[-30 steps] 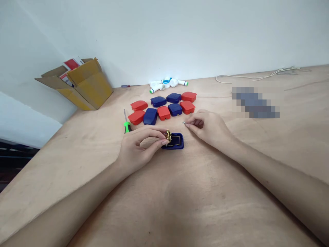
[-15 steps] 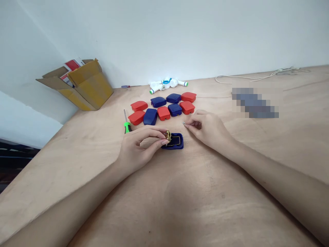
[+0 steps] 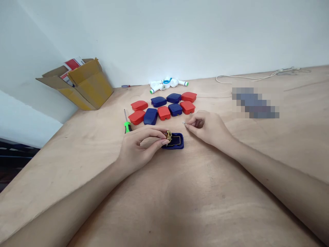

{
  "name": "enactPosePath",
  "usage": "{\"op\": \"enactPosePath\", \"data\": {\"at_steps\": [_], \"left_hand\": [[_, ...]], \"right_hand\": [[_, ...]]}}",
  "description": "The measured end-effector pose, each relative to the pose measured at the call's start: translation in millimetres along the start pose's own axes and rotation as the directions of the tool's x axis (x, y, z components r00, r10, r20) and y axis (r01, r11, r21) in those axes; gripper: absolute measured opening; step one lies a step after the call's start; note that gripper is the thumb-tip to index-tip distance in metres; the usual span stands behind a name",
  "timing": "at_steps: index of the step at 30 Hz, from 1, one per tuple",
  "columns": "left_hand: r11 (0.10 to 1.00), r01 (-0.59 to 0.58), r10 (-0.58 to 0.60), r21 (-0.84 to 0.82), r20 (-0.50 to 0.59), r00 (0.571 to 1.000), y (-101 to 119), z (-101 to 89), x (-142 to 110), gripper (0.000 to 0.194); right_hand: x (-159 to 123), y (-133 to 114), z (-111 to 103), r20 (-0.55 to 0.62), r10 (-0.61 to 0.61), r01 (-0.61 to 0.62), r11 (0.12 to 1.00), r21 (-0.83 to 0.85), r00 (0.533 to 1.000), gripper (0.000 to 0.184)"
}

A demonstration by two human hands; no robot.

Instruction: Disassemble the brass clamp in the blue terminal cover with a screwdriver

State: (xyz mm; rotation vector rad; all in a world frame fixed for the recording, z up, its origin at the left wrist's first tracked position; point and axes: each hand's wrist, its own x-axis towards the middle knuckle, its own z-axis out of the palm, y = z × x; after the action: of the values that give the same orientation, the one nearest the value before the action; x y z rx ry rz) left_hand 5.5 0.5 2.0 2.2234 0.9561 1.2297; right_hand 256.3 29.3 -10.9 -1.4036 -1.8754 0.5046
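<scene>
Between the thumb and fingers of my left hand (image 3: 144,144) is a small brass-coloured metal part (image 3: 168,135). It sits at the left end of an open dark blue plastic case (image 3: 182,144), with a thin brass wire frame (image 3: 179,140) inside the case. My right hand (image 3: 205,127) is closed in a pinch, beyond and to the right of the case. At its fingertips shows a tiny silver metal piece (image 3: 183,122), too small to name surely. My left fingers cover part of the brass part and the case's left end.
Several closed red cases (image 3: 163,113) and blue cases (image 3: 150,116) lie beyond my hands. A green-handled screwdriver (image 3: 127,127) is at their left. White plastic parts (image 3: 168,84), a cardboard box (image 3: 88,87), a white cable (image 3: 231,77) and a blurred-out object (image 3: 254,104) are farther back.
Almost nothing differs. My right fingertips have shifted very slightly, and the tiny silver piece stays at them. My left hand keeps its place on the brass part.
</scene>
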Motion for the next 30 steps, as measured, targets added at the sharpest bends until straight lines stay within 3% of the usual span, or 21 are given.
{"op": "enactPosePath", "data": {"at_steps": [6,15,20,27,30], "left_hand": [[1.000,0.003,-0.003,0.002,0.005,1.000,0,-1.6,-1,0.006],[1.000,0.005,-0.005,-0.002,0.001,1.000,-1,-1.0,0,0.005],[1.000,0.011,-0.011,-0.002,0.003,1.000,-2,-1.5,-2,0.005],[1.000,0.010,-0.010,-0.010,0.002,1.000,-2,-1.1,-2,0.007],[0.999,0.014,-0.014,-0.035,0.010,1.000,-1,-0.8,-1,0.006]], "right_hand": [[1,2,0,0.010,0.068,-0.068,0.996,0.061,0.998,0.010],[-2,2,0,0.013,-0.018,0.018,1.000,0.020,1.000,0.008],[-3,-4,0,-0.053,-0.042,0.042,0.999,-0.004,0.998,0.009],[-10,-20,0,-0.054,-0.346,0.350,0.927,0.131,0.937,0.010],[-15,-27,2,-0.004,-0.413,0.403,0.886,0.230,0.911,0.013]]}}
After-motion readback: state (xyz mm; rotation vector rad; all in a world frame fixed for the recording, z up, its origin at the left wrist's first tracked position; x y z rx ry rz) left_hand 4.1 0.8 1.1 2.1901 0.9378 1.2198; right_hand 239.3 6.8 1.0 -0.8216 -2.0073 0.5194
